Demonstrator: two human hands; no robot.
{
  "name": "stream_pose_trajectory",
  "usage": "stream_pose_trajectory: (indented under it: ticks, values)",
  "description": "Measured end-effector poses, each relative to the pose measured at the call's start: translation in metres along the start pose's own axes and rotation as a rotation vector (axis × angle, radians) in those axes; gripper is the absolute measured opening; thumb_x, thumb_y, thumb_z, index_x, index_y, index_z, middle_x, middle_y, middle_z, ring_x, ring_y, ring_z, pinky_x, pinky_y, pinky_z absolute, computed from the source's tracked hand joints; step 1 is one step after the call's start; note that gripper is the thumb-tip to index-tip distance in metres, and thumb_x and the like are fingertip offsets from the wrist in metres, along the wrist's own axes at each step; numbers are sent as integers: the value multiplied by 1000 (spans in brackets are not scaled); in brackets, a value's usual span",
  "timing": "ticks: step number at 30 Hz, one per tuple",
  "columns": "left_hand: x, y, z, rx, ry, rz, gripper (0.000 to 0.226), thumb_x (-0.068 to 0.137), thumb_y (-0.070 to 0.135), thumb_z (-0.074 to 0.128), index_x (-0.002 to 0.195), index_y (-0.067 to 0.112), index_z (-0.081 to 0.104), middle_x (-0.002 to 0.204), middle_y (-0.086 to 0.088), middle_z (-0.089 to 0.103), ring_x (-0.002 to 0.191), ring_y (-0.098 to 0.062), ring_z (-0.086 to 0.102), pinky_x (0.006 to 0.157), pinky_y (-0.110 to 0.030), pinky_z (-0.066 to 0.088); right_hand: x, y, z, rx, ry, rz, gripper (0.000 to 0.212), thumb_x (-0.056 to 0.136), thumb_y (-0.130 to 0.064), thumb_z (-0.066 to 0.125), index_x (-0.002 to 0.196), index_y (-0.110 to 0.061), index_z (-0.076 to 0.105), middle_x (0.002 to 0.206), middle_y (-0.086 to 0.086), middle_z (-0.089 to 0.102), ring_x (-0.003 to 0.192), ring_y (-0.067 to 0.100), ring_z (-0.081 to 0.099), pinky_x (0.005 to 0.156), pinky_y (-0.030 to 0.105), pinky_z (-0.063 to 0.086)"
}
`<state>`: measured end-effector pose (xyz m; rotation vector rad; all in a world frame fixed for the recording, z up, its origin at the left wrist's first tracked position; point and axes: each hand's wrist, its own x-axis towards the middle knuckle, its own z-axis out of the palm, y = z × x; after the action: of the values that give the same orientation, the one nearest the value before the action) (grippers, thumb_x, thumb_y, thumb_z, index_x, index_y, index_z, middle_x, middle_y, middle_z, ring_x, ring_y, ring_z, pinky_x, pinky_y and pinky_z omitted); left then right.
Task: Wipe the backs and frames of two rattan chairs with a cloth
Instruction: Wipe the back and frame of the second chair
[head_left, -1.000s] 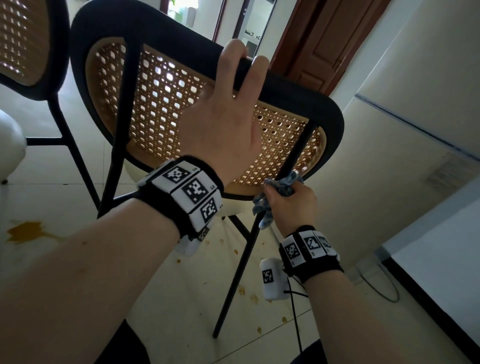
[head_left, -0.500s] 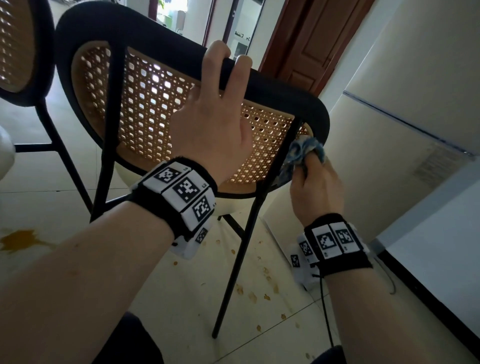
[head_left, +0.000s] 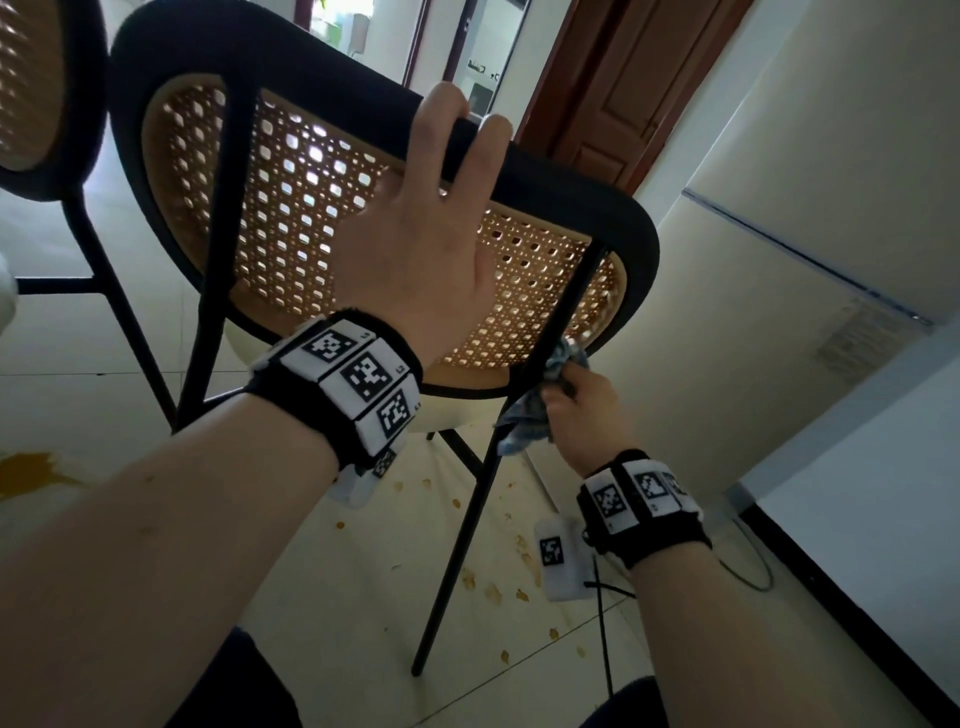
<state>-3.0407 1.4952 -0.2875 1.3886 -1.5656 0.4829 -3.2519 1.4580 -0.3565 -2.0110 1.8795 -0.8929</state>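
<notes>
The floor (head_left: 78, 405) is of pale tiles, with a brown stain (head_left: 28, 470) at the left and small brown crumbs (head_left: 493, 590) under the chair. At the right stands a cream wall (head_left: 727, 322), and behind it a brown door (head_left: 623, 88).

The chair (head_left: 639, 249) fills the middle and is tilted. Its black frame goes around a woven rattan back (head_left: 291, 208), and light comes through the holes. Two black rods cross the rattan and go down as legs. A second chair (head_left: 31, 93) is at the left edge, only partly in view.

The left hand (head_left: 415, 260) holds the top of the frame; its fingers are curled over the black edge. The right hand (head_left: 587, 415) is low, just beside the right leg (head_left: 467, 530), near the bottom edge of the back. Its fingers are closed around the cloth (head_left: 530, 415), a crumpled blue-grey one, which touches the leg.

Both wrists wear a black band (head_left: 353, 379) with black-and-white markers.
</notes>
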Motion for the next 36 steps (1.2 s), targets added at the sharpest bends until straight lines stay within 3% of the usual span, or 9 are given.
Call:
stream_pose_trajectory:
  ticks: [4,7,11,14,20,22,24,30,36]
  values:
    - [0,2,1,-14,15,-9,67,81,22,53,144,24,30,155,-11,28,89,-29,59,50,-32,49,-5,-6,-15,62,85,-62,9,92,-22,48,101,-20,49,85,-6,58,77,16,56,60,23,41]
    - [0,1,0,-14,7,-5,68,81,23,52,144,25,29,155,-11,26,87,-29,59,50,-31,47,-5,-20,-33,130,174,-114,29,85,-38,46,108,-22,41,89,-9,58,78,11,58,66,31,46]
    - [0,2,0,-16,10,-13,67,81,24,51,144,24,30,155,-11,26,84,-27,58,50,-29,43,-6,-24,-37,320,220,-78,28,85,-51,38,93,-31,55,86,-14,63,78,3,58,64,28,42]
    - [-1,4,1,-18,19,-13,66,80,23,51,143,24,31,154,-11,28,80,-25,56,49,-27,38,-4,-19,-27,305,209,15,39,94,-45,37,73,-19,58,76,-6,64,73,14,59,63,33,42]
    - [0,1,1,-34,16,4,68,79,22,55,143,24,32,154,-12,29,79,-25,56,48,-27,44,2,-7,-16,197,188,7,34,95,-36,42,79,-16,64,76,3,67,74,27,65,70,50,55]
    - [0,1,0,-38,18,12,67,79,21,55,143,23,33,154,-13,29,78,-25,57,49,-27,46,1,-8,-16,165,287,-64,19,97,-32,46,85,-22,58,75,-9,64,69,7,63,65,37,56]
    - [0,1,0,-37,20,10,67,80,20,56,143,22,33,154,-13,29,78,-25,57,50,-28,47,0,-12,-18,169,406,-91,9,95,-31,54,98,-28,47,77,-20,55,69,-11,56,55,9,45]
    - [-1,4,1,-31,18,-21,67,80,22,52,144,24,30,156,-12,27,78,-25,55,49,-29,46,-2,-25,-29,415,620,-109,52,78,-24,78,113,-25,39,91,-19,51,79,-24,53,56,-1,42]
    - [-1,2,1,-35,21,-13,67,80,23,50,144,23,30,155,-12,27,77,-23,54,49,-27,42,-8,-37,-35,523,636,-164,72,70,-22,83,121,-34,33,99,-10,60,89,3,67,72,26,60]
